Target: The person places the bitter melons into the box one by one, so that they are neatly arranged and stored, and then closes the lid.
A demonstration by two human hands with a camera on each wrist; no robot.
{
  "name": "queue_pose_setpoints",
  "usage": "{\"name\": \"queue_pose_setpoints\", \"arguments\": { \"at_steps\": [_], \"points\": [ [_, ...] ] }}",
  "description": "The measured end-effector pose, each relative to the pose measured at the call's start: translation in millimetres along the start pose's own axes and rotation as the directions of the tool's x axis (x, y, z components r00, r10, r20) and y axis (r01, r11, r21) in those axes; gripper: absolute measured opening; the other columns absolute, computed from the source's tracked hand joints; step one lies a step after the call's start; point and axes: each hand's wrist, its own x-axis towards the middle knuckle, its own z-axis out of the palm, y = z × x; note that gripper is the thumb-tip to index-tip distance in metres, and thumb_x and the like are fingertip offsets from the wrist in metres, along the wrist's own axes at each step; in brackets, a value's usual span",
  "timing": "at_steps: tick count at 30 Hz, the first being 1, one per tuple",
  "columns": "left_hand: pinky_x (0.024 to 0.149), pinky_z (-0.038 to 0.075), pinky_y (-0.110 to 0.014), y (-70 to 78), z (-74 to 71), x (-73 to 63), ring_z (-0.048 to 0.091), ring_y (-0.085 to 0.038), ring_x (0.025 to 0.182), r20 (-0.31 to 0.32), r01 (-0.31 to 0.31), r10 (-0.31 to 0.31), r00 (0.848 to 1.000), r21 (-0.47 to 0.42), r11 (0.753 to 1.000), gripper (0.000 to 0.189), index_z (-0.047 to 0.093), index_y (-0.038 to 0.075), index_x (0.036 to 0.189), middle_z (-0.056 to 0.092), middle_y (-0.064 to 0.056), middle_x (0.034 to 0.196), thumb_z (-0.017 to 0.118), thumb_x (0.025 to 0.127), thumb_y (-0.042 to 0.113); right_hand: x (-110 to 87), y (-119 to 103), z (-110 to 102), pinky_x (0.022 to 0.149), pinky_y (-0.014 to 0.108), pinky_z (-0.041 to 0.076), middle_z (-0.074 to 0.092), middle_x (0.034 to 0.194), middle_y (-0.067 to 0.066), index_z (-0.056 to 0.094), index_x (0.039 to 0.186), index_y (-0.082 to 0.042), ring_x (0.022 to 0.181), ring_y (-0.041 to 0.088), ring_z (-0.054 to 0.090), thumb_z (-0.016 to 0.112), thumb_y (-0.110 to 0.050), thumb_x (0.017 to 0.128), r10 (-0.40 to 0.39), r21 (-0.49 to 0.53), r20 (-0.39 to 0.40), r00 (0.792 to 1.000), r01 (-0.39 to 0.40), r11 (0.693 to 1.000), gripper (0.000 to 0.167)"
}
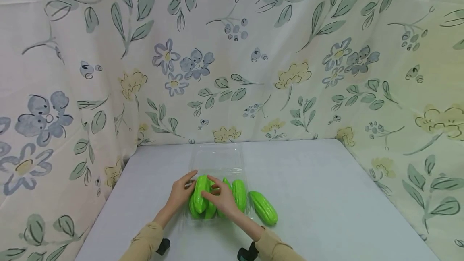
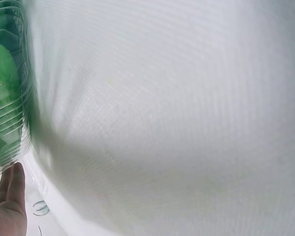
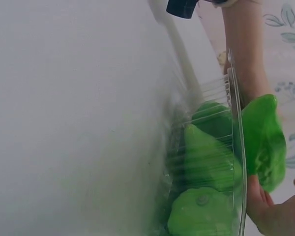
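A bright green, ridged bitter melon (image 1: 200,196) lies on top of others in a clear plastic clamshell box (image 1: 250,212). My left hand (image 1: 182,192) is at its left side, fingers stretched toward its upper end. From the right, my right hand (image 1: 222,198) reaches over the pile, thumb and forefinger spread beside the same melon; whether they touch it is unclear. In the right wrist view this melon (image 3: 263,142) stands above the box's rim, over several others seen through the ribbed wall. One more bitter melon (image 1: 263,208) lies on the table just right of the box.
Behind the melons the box's lid (image 1: 217,158) lies folded back. A white cloth covers the table (image 1: 308,180). A floral curtain (image 1: 232,71) hangs along the back and sides. Dark wrist cameras (image 1: 248,251) show below my sleeves.
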Motion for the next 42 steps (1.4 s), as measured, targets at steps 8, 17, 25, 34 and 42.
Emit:
{"name": "queue_pose_setpoints", "arguments": {
  "at_steps": [8,17,25,34,42],
  "points": [
    [0.087,0.057,-0.045,1.0,-0.4,2.4,0.066,-0.036,0.101,0.010,0.009,-0.009,1.000,-0.001,1.000,0.040,0.056,0.002,0.131,0.053,-0.022,0.135,0.060,0.091,0.002,-1.5,-2.3,-8.4,0.071,0.031,0.059,0.058,0.117,0.021,0.049,0.138,-0.012,0.096,0.028,0.062,0.068,-0.028,0.087,0.049,0.026,0.030,0.998,-0.050,0.998,0.057],
    [0.089,0.057,-0.044,0.3,-1.2,2.2,0.066,-0.035,0.103,0.030,0.027,-0.026,0.999,-0.016,1.000,0.041,0.055,0.003,0.132,0.051,-0.020,0.137,0.060,0.092,0.003,-4.8,-1.9,-22.4,0.074,0.035,0.058,0.056,0.122,0.024,0.047,0.140,-0.011,0.100,0.031,0.061,0.067,-0.029,0.088,0.024,0.026,0.071,0.997,-0.026,0.999,0.058],
    [0.089,0.057,-0.043,1.0,-2.6,1.5,0.066,-0.034,0.103,0.030,0.031,-0.031,0.999,-0.007,1.000,0.041,0.055,0.004,0.132,0.051,-0.020,0.138,0.060,0.092,0.004,-9.7,-3.1,-33.3,0.078,0.039,0.058,0.056,0.123,0.025,0.046,0.141,-0.012,0.102,0.034,0.060,0.065,-0.029,0.090,-0.004,0.004,0.129,0.992,0.003,1.000,0.057],
    [0.089,0.057,-0.043,1.5,-2.1,1.4,0.066,-0.034,0.102,0.021,0.018,-0.018,1.000,0.000,1.000,0.040,0.055,0.003,0.132,0.052,-0.021,0.137,0.060,0.091,0.004,-9.5,-9.5,-51.2,0.081,0.037,0.058,0.056,0.123,0.023,0.045,0.141,-0.015,0.106,0.032,0.060,0.065,-0.029,0.090,0.014,-0.008,0.175,0.985,-0.013,1.000,0.057],
    [0.090,0.056,-0.043,1.5,-2.2,1.0,0.066,-0.033,0.104,0.027,0.033,-0.032,0.999,-0.001,0.999,0.041,0.055,0.004,0.132,0.051,-0.020,0.138,0.060,0.091,0.004,-10.1,-4.4,-64.2,0.082,0.036,0.058,0.059,0.121,0.022,0.046,0.141,-0.015,0.105,0.031,0.060,0.066,-0.028,0.089,0.009,-0.056,0.177,0.984,0.001,0.998,0.057]
  ]
}}
